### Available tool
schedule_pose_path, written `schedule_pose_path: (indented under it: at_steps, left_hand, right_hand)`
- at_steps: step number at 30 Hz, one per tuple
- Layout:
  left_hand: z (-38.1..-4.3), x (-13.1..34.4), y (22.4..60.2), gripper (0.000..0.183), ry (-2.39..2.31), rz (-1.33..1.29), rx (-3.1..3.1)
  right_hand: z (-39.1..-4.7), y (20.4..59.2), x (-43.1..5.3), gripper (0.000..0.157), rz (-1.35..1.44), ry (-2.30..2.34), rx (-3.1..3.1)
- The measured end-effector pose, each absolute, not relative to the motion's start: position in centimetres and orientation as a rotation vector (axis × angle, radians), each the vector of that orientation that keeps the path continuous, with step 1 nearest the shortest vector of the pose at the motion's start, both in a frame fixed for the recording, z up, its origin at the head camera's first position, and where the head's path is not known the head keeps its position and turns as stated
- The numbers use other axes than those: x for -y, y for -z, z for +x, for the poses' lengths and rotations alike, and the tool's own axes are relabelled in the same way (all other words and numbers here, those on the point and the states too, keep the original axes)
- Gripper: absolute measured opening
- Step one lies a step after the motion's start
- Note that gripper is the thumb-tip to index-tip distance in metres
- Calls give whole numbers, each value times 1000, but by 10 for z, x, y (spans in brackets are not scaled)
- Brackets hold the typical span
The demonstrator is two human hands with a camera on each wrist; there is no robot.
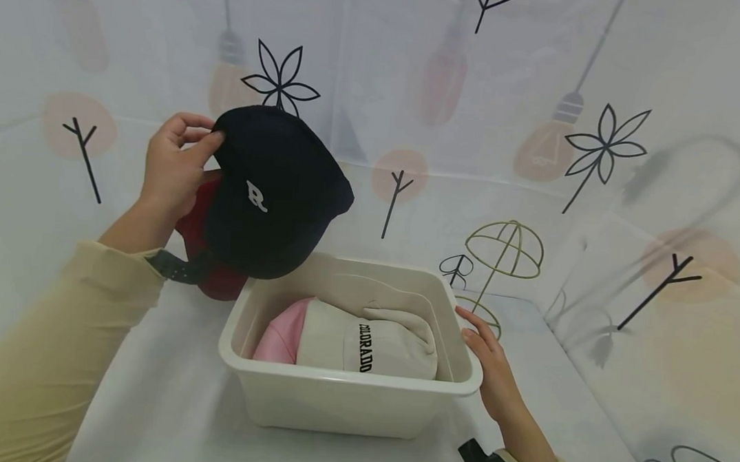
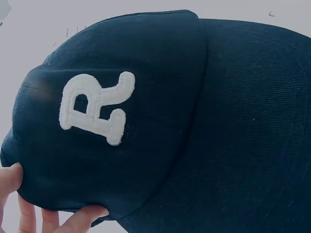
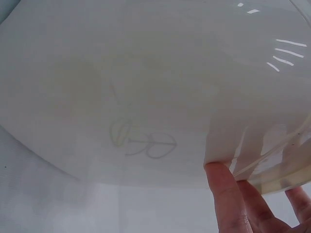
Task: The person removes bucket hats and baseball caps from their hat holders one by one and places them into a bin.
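Note:
My left hand (image 1: 177, 160) pinches the edge of a dark navy baseball cap (image 1: 285, 193) with a white letter R, raised above the left rear of a white plastic bin (image 1: 344, 402). Close up in the left wrist view, the navy cap (image 2: 155, 121) shows its crown and brim. Inside the bin lie a cream cap (image 1: 396, 339) lettered COLORADO and something pink (image 1: 283, 334) beside it. With extended fingers, my right hand (image 1: 494, 371) touches the bin's right side; in the right wrist view its fingertips (image 3: 221, 179) meet the outer wall.
A red cap (image 1: 221, 285) shows partly behind the navy one; what supports it is hidden. Behind the bin's right corner stands a gold wire dome rack (image 1: 505, 254). White cloth covers the table (image 1: 165, 380), and a printed sheet (image 1: 363, 107) hangs behind.

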State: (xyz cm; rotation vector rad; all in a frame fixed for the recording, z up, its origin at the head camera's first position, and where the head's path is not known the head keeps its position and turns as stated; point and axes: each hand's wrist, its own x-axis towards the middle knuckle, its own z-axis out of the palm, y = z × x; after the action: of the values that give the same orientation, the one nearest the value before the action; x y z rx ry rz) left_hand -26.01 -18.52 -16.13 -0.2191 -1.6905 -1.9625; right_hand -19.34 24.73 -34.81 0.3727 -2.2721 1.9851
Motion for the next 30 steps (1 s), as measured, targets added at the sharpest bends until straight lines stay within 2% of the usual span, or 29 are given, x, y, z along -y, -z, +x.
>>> schedule_pose_path:
  at_steps: [30]
  left_hand:
    - [-251, 147, 173, 9, 1996, -447, 1767]
  right_hand:
    - [-195, 349, -247, 43, 380, -1989, 2260]
